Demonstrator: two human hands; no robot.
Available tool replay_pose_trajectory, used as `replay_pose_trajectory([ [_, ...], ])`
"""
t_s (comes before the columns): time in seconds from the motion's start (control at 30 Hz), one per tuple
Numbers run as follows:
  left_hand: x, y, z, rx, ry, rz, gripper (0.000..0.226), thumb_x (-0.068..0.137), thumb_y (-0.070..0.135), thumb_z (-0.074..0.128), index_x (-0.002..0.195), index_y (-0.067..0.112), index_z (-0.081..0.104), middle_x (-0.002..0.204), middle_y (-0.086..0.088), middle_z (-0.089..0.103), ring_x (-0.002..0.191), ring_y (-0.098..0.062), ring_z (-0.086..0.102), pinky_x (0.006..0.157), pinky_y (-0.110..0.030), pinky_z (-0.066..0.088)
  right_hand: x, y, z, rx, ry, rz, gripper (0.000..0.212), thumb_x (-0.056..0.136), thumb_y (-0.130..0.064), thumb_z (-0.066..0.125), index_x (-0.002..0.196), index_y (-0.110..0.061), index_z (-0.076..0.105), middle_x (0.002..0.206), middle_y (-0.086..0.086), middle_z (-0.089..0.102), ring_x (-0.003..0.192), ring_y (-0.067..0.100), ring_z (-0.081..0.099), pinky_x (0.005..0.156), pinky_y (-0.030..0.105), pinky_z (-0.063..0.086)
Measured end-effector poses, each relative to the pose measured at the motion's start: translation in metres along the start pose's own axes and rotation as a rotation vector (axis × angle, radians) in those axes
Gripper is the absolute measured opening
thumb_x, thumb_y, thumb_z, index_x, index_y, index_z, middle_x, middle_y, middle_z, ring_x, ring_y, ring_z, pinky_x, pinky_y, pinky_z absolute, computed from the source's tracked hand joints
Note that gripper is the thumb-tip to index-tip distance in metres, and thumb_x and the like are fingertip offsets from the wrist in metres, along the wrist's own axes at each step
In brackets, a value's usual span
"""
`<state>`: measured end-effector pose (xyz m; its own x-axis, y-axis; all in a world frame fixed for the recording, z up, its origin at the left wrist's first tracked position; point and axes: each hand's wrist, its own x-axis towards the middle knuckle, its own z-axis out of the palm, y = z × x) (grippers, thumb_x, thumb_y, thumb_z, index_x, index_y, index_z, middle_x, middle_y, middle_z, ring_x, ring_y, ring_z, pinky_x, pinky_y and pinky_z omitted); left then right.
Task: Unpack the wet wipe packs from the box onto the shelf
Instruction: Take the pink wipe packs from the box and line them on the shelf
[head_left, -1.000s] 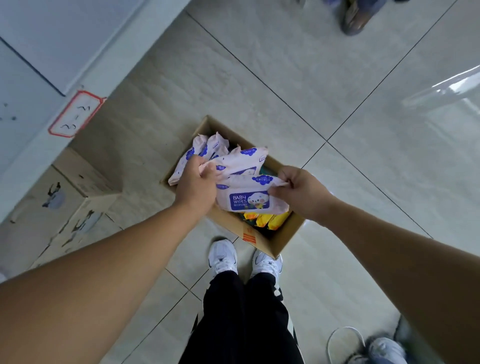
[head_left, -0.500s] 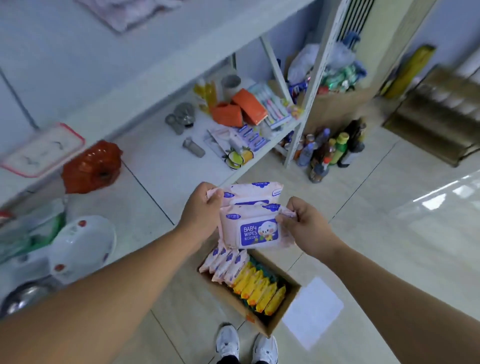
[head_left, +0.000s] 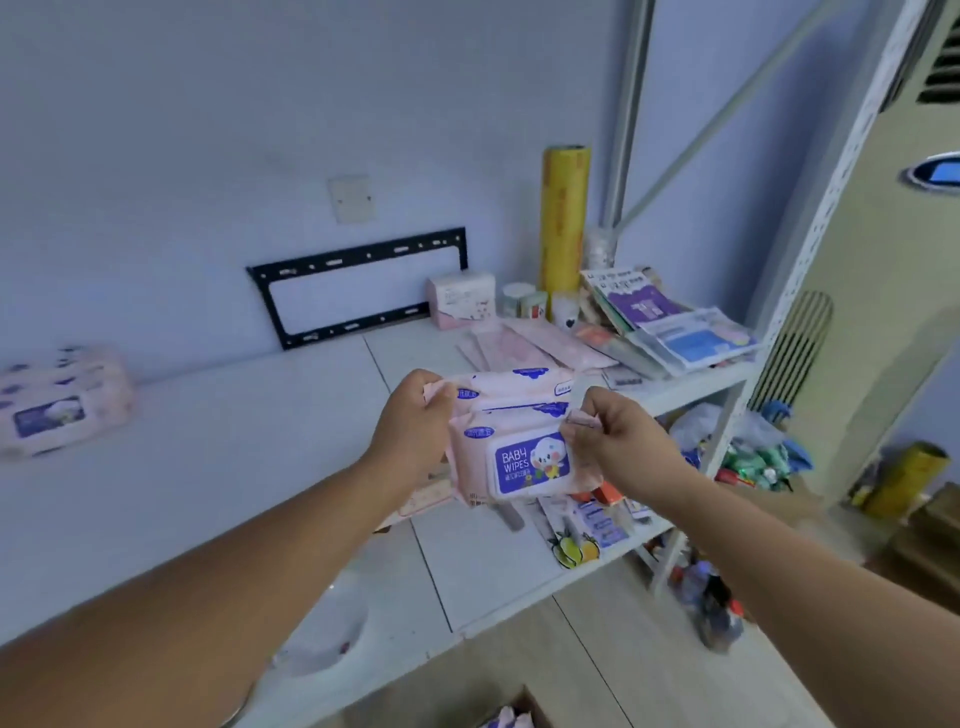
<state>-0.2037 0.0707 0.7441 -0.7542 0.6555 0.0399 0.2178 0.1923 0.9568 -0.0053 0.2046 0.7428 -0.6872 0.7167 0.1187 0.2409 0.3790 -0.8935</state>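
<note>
since half a second ago the view has swung up from the floor – the cardboard box that lay below the hands is now only a brown corner (head_left: 522, 712) at the bottom edge, with the tops of a few pale packs showing in it, and the upper white shelf board (head_left: 218, 467) fills the middle of the view. the stack of soft pink baby wipe packs with blue labels (head_left: 514, 441) has risen with the hands and is held in the air over the front part of that shelf board, not touching it.

the left hand (head_left: 410, 426) is closed on the left end of the stack, fingers wrapped over the crimped edges. the right hand (head_left: 618, 441) pinches the right end between thumb and fingers. at least two packs are in the stack; the nearest one faces the camera with its "baby wipes" label, tilted a little down to the right.

a bundle of the same pink packs (head_left: 60, 402) lies at the far left of the shelf board against the pale blue wall – well apart from the hands. at the right end of the shelf stand an upright yellow roll of film (head_left: 563, 218), a small pink tissue box (head_left: 460, 299) and a heap of flat packets and booklets (head_left: 670, 327). a black metal bracket frame (head_left: 358, 286) is fixed to the wall behind.
</note>
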Motion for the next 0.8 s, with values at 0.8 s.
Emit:
replay_pose_trajectory([
  [0.8, 0.072, -0.166, -0.442, -0.176, 0.288, -0.216, 0.015, 0.104, 0.022, 0.053, 0.113, 0.017, 0.065, 0.104, -0.012, 0.073, 0.071, -0.022, 0.066, 0.049, -0.024, 0.043, 0.098, -0.166, 0.451, 0.120, -0.338, -0.057, 0.037, 0.100, -0.013, 0.058, 0.069, -0.027, 0.046, 0.076, -0.013, 0.065, 0.073, -0.002, 0.062, 0.052, 0.006, 0.042],
])
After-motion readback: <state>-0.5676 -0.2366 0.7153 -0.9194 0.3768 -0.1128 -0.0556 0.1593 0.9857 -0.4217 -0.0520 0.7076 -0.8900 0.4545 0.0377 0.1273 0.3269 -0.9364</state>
